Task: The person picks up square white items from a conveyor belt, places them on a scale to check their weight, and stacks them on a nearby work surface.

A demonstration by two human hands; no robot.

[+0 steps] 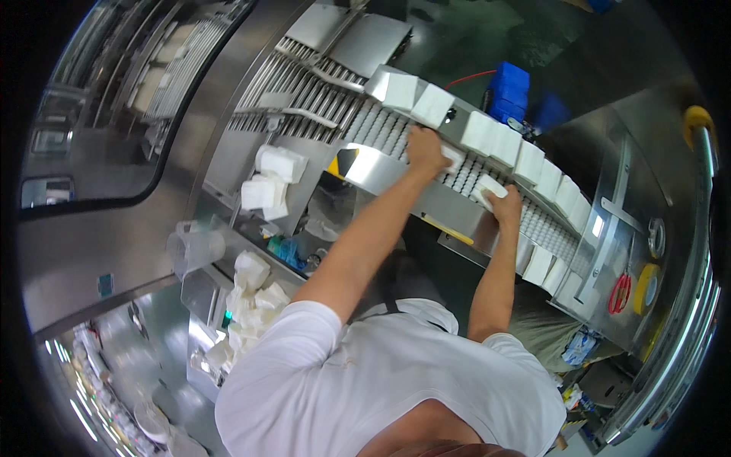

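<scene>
Over the roller conveyor [378, 126], my left hand [426, 152] is closed at the side of a white block-shaped pack [452, 160]; its fingertips are partly hidden. My right hand [505, 207], a little nearer and to the right, grips another white pack [489, 187] that is tilted on the rollers. Along the conveyor's far edge stands a row of similar white packs [504, 145]. A few more white packs [538, 264] lean together at the near edge, to the right of my right hand.
Loose white packs [276, 169] lie on a metal ledge at left, above a bin of crumpled white pieces [255, 293]. A blue part [509, 93] stands behind the conveyor. Red-handled scissors [620, 293] and a yellow tape roll [646, 289] hang at right. A steel machine wall [114, 263] rises at left.
</scene>
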